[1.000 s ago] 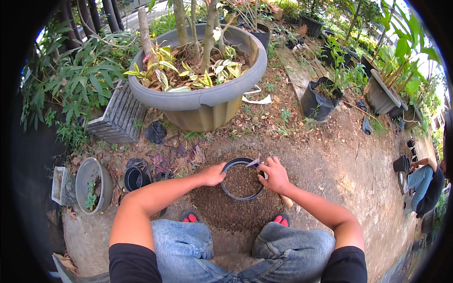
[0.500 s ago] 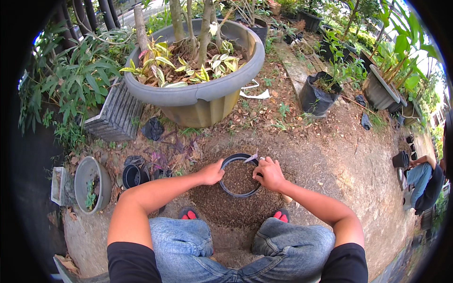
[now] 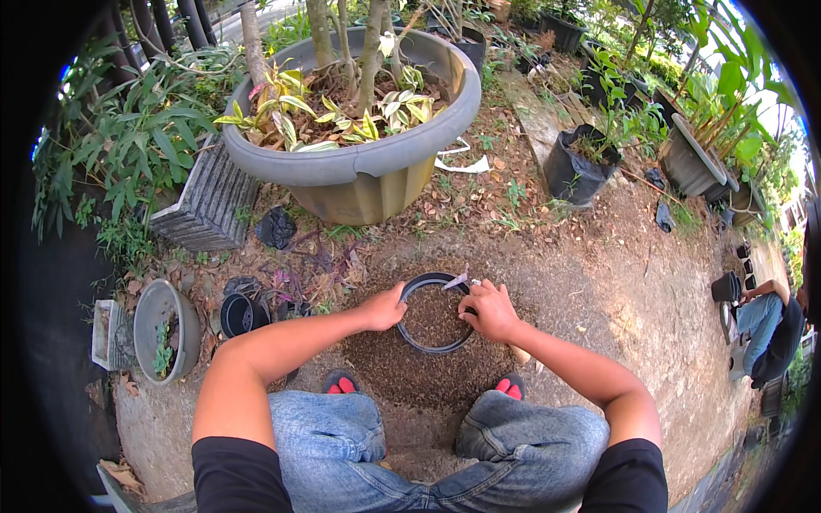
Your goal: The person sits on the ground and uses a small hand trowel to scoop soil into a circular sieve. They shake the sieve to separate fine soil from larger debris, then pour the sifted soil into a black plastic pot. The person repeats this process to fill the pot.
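Note:
Between my feet, a black-rimmed round container [image 3: 435, 349] sits on a spread of loose brown soil mix [image 3: 419, 380]. Brown crumbly material shows inside its ring; whether it is a pot or a sieve I cannot tell. My left hand [image 3: 384, 308] grips the rim at its left side, fingertips partly hidden. On the opposite side, my right hand [image 3: 491, 311] is closed on the rim with bent fingers. A small pale purplish strip [image 3: 457, 281] sticks out over the far right rim, beside my right fingers.
A large grey planter [image 3: 359, 167] with trunks stands ahead. Leftward are a small black pot [image 3: 243, 315], a grey round pot [image 3: 168, 332] and a ribbed planter [image 3: 208, 195]. A black plant bag [image 3: 581, 167] stands ahead right. Another person [image 3: 774, 329] sits far right.
Both hands and the container stay nearly in place. My right hand has shifted slightly left and away from me along the rim.

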The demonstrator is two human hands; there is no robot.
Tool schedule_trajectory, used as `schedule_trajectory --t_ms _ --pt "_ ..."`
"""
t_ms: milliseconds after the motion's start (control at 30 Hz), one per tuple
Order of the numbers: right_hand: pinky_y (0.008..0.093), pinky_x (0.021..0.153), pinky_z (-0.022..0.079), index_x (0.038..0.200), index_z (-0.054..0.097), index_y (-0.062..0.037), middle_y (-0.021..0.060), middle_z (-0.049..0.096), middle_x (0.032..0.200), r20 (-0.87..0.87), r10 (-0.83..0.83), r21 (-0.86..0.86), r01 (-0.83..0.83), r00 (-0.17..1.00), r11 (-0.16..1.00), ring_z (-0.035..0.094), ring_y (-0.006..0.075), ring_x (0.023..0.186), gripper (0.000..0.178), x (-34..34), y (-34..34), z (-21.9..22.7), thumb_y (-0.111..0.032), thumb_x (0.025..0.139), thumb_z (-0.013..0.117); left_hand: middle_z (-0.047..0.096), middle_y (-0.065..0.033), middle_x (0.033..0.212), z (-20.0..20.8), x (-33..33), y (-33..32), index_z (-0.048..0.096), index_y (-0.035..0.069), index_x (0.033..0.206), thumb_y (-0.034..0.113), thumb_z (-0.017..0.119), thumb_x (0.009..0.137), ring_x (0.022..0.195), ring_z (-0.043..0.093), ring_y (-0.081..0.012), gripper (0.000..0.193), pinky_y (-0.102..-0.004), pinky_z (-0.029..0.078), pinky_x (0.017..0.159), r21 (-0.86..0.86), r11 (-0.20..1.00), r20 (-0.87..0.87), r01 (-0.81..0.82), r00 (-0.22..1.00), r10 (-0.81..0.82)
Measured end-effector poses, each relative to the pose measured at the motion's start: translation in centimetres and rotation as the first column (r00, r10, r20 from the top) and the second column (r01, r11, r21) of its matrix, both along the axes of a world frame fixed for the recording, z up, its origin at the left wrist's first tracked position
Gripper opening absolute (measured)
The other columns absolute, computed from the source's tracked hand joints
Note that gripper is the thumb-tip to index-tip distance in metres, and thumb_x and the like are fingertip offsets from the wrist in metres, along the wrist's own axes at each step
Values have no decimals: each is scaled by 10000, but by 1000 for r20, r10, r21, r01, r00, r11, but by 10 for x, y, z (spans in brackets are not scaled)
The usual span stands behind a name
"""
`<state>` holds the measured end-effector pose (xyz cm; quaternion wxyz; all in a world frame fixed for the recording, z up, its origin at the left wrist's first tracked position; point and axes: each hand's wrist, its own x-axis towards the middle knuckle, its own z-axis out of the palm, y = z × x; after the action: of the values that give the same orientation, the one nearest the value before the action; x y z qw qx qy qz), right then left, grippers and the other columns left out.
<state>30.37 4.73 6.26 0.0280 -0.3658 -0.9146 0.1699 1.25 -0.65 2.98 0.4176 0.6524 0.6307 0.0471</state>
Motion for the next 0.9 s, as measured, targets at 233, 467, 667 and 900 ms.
schedule_trajectory --t_ms 233,467,667,900 --pt "476 859 406 906 756 -212 33 580 924 -73 -92 5 93 993 996 552 258 1030 94 7 17 12 -289 855 746 610 -330 1215 -5 -2 0 210 -74 1549 254 492 1019 1147 610 -446 684 -482 466 991 22 1000 16 8 1000 -8" --pt "380 699 518 1021 715 -141 59 659 824 57 -346 -189 350 937 917 655 259 780 387 14 29 -11 -510 908 696 669 -290 1044 -17 -5 -2 387 -9 1428 233 497 983 1002 660 -443 519 -513 497 889 146 989 39 -28 999 23" --pt "398 716 570 1225 520 -111 67 648 931 109 -566 -956 242 817 165 661 168 798 567 20 5 -32 -590 943 632 687 -194 950 35 21 27 528 -34 1312 219 499 966 813 698 -272 429 -422 533 773 21 959 218 -283 937 272" --pt "341 625 597 1286 454 -108 64 618 943 -196 -681 -939 65 705 338 666 169 770 431 23 20 -29 -160 925 684 653 -167 1038 24 26 22 395 -67 1393 70 459 941 756 679 -227 477 -382 555 770 -187 931 441 -315 820 366"
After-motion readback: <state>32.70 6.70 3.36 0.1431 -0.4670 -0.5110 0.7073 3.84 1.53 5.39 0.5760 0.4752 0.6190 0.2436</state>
